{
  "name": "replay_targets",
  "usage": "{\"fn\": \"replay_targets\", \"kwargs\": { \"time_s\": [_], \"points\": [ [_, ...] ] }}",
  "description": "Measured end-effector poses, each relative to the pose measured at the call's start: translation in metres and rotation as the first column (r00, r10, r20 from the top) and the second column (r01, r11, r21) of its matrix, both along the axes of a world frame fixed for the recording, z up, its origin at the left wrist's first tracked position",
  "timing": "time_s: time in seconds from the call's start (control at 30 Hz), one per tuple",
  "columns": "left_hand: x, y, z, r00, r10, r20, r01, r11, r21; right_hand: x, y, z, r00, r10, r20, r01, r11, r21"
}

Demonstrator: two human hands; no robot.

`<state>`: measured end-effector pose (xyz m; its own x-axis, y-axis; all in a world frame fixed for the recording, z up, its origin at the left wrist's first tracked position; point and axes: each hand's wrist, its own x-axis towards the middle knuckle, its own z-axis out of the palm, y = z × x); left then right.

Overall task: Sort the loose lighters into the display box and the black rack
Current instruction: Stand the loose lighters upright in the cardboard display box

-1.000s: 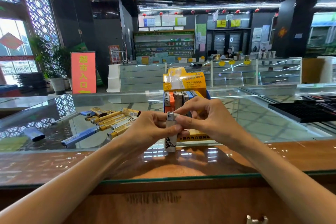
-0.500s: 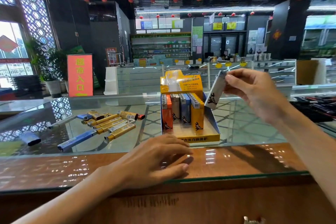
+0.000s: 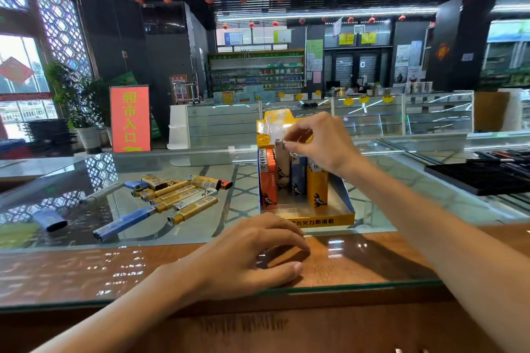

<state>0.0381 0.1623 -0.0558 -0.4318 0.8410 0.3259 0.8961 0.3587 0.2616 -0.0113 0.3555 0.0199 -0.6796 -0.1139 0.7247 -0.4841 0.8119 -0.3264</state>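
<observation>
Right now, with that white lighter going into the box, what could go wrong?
The right hand pinches only the top of the white lighter, so it could tip against the orange lighter or blue lighter beside it and knock them over. The display box may slide on the glass counter, since the left hand rests away from it.

Right hand [image 3: 321, 146] raised, forearm extended — fingertips [image 3: 289, 139] pinched together, palm down. Left hand [image 3: 252, 255] lies low — fingers loosely curled, thumb extended, grasping nothing.
</observation>
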Motion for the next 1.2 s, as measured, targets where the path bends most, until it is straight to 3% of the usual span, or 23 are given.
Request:
{"fn": "replay_targets", "kwargs": {
  "time_s": [0.27,0.4,0.53,0.63,0.7,0.77,0.83,0.9,1.0,1.13,1.2],
  "points": [
    [-0.003,0.000,-0.001,1.000,-0.008,-0.018,0.008,1.000,0.013,-0.009,-0.008,-0.009,0.971,-0.239,-0.027,0.239,0.944,0.226],
    [-0.001,0.001,0.000,1.000,-0.019,-0.001,0.019,0.999,0.025,-0.005,-0.007,-0.010,0.966,-0.258,-0.007,0.248,0.920,0.304],
    [0.004,-0.012,0.007,0.998,-0.004,0.056,-0.004,0.991,0.132,0.014,-0.005,-0.014,0.987,-0.144,-0.072,0.158,0.953,0.257],
    [0.003,-0.047,0.013,0.990,0.140,-0.002,-0.134,0.953,0.273,0.038,-0.020,-0.028,0.989,0.049,-0.140,-0.019,0.978,0.209],
    [-0.006,-0.081,0.017,0.953,0.301,-0.041,-0.262,0.883,0.389,0.051,-0.037,-0.042,0.982,0.187,-0.022,-0.179,0.963,0.200],
    [-0.023,-0.118,0.020,0.852,0.517,-0.083,-0.438,0.790,0.430,0.059,-0.054,-0.056,0.946,0.289,0.147,-0.315,0.926,0.205],
    [-0.042,-0.150,0.019,0.709,0.697,-0.103,-0.623,0.688,0.372,0.061,-0.065,-0.067,0.913,0.322,0.252,-0.385,0.885,0.263],
    [-0.057,-0.169,0.011,0.632,0.768,-0.103,-0.724,0.632,0.275,0.060,-0.070,-0.073,0.893,0.327,0.309,-0.417,0.859,0.296],
    [-0.066,-0.177,0.002,0.635,0.768,-0.086,-0.759,0.641,0.114,0.061,-0.069,-0.074,0.877,0.345,0.334,-0.437,0.862,0.258],
    [-0.066,-0.184,0.007,0.646,0.761,-0.060,-0.759,0.649,0.058,0.062,-0.068,-0.076,0.871,0.351,0.344,-0.447,0.858,0.254],
    [-0.067,-0.193,0.013,0.609,0.793,0.001,-0.793,0.609,0.019,0.062,-0.068,-0.076,0.873,0.341,0.348,-0.439,0.860,0.259]
  ]
}}
